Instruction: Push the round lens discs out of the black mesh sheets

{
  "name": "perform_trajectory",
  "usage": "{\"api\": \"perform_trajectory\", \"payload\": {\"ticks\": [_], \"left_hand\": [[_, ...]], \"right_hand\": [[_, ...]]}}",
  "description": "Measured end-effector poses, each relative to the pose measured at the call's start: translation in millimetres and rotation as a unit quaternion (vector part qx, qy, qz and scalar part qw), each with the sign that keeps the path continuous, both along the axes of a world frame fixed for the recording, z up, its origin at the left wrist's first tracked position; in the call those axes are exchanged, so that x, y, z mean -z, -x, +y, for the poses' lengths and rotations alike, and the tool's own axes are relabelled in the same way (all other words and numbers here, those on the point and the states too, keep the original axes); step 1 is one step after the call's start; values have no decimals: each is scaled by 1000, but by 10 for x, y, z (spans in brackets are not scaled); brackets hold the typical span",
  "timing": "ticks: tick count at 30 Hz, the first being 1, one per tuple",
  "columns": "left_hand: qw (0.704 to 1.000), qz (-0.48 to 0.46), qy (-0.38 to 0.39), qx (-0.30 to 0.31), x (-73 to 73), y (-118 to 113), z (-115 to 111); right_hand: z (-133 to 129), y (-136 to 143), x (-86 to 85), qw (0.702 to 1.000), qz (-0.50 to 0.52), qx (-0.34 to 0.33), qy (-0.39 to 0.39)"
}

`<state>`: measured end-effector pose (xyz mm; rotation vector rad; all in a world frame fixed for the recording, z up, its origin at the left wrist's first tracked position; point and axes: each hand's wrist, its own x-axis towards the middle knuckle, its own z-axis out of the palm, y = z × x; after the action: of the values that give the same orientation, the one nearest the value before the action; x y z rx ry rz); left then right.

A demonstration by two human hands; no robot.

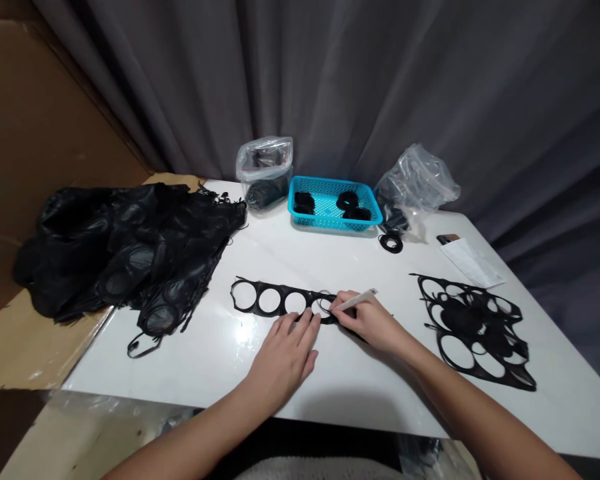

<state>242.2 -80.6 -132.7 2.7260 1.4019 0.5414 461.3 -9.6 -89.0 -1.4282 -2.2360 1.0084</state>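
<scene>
A flat black strip (pixel 250 308) with a row of large round holes lies across the white table. My left hand (pixel 287 350) rests palm down, its outstretched fingertips pressing the strip's near edge. Closed in a pinch, my right hand (pixel 367 321) holds a slim white pen-like tool (pixel 357 300) over the strip's right part. The tool's tip is hidden by my fingers, so its kind cannot be told. Around the hole by my right fingertips, a thin black ring (pixel 325 297) seems partly lifted. The strip's right end is covered by my right hand.
At left lies a heap of black perforated sheets (pixel 130 247). Behind stand a blue basket (pixel 335 223) with black rings, a clear tub (pixel 265 173) and a plastic bag (pixel 417 180). More rings (pixel 391 243), a white paper (pixel 473 263) and cut-out black sheets (pixel 475 327) lie at right.
</scene>
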Motion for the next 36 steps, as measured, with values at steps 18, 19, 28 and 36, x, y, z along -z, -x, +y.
{"api": "perform_trajectory", "payload": {"ticks": [18,19,28,36], "left_hand": [[998,13,-51,40,125,-5,30],[998,13,-52,42,127,-3,31],[999,-9,-32,43,139,5,42],[998,-13,-39,47,124,7,50]], "right_hand": [[-154,158,225,992,70,-32,-101],[-154,161,226,992,69,-29,-103],[-255,185,232,983,-4,-70,-170],[197,-35,205,945,-110,35,-306]]}}
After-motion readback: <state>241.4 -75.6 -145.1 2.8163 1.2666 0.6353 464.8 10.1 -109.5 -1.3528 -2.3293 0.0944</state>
